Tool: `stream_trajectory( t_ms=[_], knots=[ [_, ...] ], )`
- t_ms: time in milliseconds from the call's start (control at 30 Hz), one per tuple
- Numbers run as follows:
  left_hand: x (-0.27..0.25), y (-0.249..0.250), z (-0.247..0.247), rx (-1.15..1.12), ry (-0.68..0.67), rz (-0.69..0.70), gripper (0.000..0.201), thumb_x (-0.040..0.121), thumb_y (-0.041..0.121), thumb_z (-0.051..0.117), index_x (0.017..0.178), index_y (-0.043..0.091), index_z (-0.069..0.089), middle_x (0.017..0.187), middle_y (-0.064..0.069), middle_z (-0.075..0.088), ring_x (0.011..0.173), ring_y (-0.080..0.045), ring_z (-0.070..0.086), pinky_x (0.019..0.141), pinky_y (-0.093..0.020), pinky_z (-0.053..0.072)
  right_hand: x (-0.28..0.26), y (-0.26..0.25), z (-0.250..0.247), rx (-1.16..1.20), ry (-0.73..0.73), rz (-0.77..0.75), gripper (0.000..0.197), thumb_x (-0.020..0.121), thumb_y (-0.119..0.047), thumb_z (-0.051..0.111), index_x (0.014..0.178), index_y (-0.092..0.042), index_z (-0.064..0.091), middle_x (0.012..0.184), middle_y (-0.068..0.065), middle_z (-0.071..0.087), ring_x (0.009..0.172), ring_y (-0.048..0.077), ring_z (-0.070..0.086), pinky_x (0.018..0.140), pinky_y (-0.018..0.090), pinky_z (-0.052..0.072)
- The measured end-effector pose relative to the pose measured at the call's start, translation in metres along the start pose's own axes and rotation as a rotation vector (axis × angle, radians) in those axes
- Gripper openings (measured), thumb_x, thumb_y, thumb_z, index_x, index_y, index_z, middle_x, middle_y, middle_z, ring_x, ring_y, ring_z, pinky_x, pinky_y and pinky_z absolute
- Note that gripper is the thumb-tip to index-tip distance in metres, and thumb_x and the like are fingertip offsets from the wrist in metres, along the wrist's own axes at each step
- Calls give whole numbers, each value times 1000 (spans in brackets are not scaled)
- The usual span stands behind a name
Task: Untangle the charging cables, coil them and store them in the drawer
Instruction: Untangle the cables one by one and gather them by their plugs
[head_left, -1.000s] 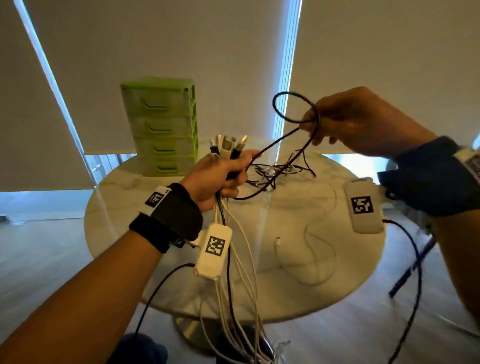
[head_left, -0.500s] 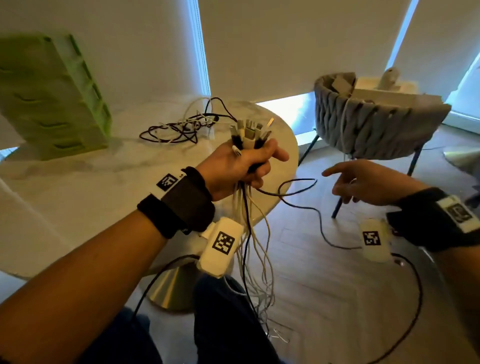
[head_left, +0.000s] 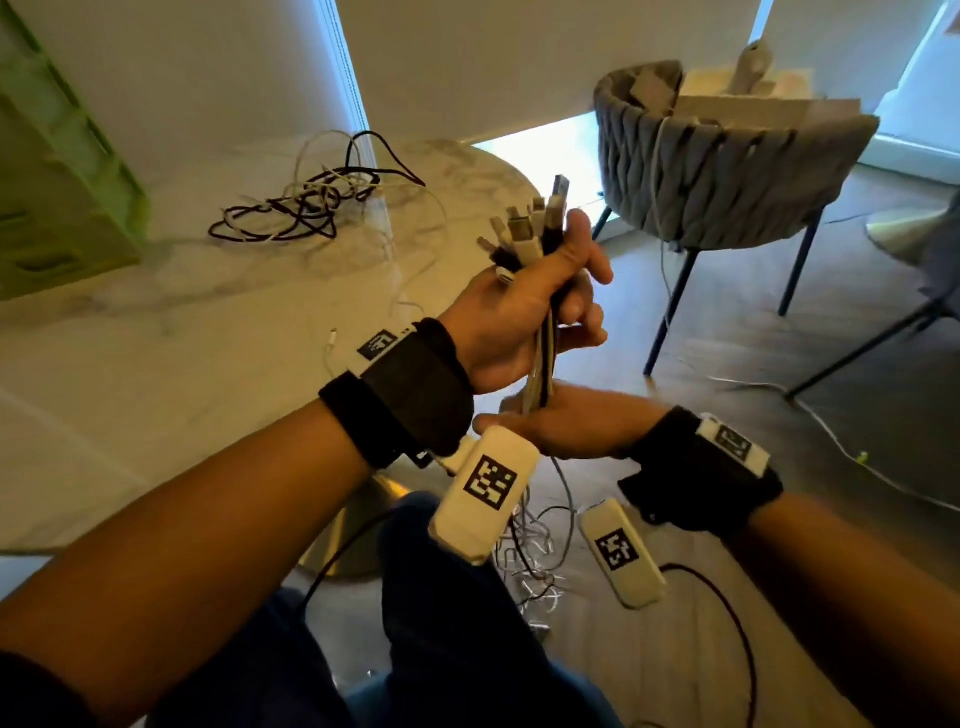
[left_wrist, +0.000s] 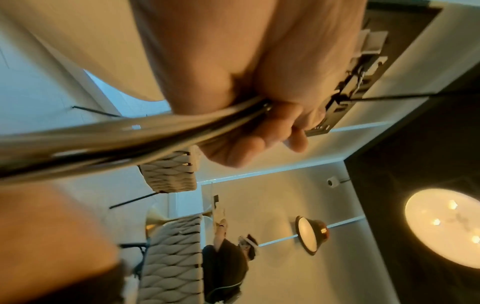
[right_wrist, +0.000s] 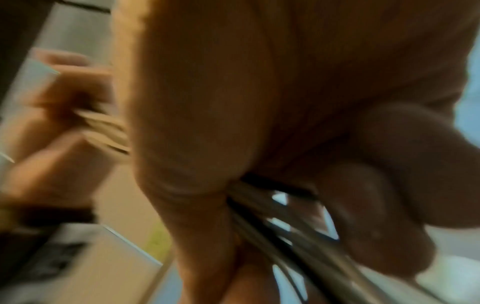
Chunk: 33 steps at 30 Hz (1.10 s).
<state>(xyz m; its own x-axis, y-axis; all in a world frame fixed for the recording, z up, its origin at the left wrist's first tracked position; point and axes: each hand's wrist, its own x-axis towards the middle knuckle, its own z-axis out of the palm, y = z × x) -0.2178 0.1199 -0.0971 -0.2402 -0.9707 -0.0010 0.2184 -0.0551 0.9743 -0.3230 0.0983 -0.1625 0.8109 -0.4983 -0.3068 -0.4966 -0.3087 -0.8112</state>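
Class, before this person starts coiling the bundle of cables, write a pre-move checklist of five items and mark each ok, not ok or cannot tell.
1. Left hand grips the cable bundle just below the plugs: ok.
2. Right hand holds the bundle directly below the left: ok.
3. Hanging ends free of knots: not ok, they look snarled.
4. All cables gathered: not ok, a tangled pile lies on the table.
5. Green drawer unit has a drawer open: cannot tell.
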Motion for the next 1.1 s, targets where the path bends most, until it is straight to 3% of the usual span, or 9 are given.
stream_trajectory(
  t_ms=[100,167,367,533,633,733,800,1000,1100],
  knots=[
    [-3,6,-2,-93,-82,-4,45,103,40,28,78,10,50,42,7,34,41,-7,37,47,-22,39,7,27,2,-72,-265,140,32,98,-35,49,81,-10,58,57,-13,53,46,3,37,48,17,33],
    [-6,7,-3,-59,-118,23,45,103,39,28,77,10,50,42,7,32,40,-7,32,47,-22,33,13,53,-12,-193,-223,268,34,97,-40,51,83,-10,59,68,-4,55,51,8,41,49,19,37],
    [-2,3,-8,-78,-101,-4,42,104,37,32,73,10,46,44,6,28,41,-9,26,58,-28,35,32,96,-43,-405,828,146,37,96,-16,40,60,-21,34,74,6,44,76,22,42,65,26,25],
    [6,2,-15,26,-118,-74,42,103,40,34,73,13,46,45,8,26,43,-9,23,57,-27,32,44,97,26,-142,91,311,36,99,-40,45,75,-14,52,68,2,51,60,10,45,60,25,38],
    [9,2,-24,74,-91,-67,42,102,40,37,73,13,48,45,9,26,42,-8,25,56,-27,33,39,96,-1,-133,282,245,19,89,-36,65,86,-17,62,84,2,60,74,16,56,74,31,44],
    [12,4,-35,30,-24,-56,41,102,40,37,74,12,49,44,8,24,41,-8,24,55,-26,35,21,80,-40,-256,140,322,56,79,-25,77,130,-29,54,118,-7,50,84,10,55,75,26,44],
    [14,1,-40,13,5,-56,41,103,40,37,74,12,48,45,7,23,41,-9,23,55,-26,36,10,59,-64,-310,184,267,59,83,-18,73,134,-37,49,128,-8,52,86,5,55,77,24,45],
    [16,-13,-37,63,50,-120,26,103,20,42,83,10,55,46,9,23,39,-6,22,49,-23,34,-9,-31,-85,194,642,-257,29,100,-34,47,127,-27,56,110,-2,64,98,10,65,78,23,56],
    [11,-15,-35,87,72,-128,37,99,3,37,68,15,54,48,8,22,42,-8,21,51,-26,30,2,-59,-73,-8,652,-319,38,95,-43,52,130,-28,54,107,-15,60,101,-1,60,82,13,49]
  ],
)
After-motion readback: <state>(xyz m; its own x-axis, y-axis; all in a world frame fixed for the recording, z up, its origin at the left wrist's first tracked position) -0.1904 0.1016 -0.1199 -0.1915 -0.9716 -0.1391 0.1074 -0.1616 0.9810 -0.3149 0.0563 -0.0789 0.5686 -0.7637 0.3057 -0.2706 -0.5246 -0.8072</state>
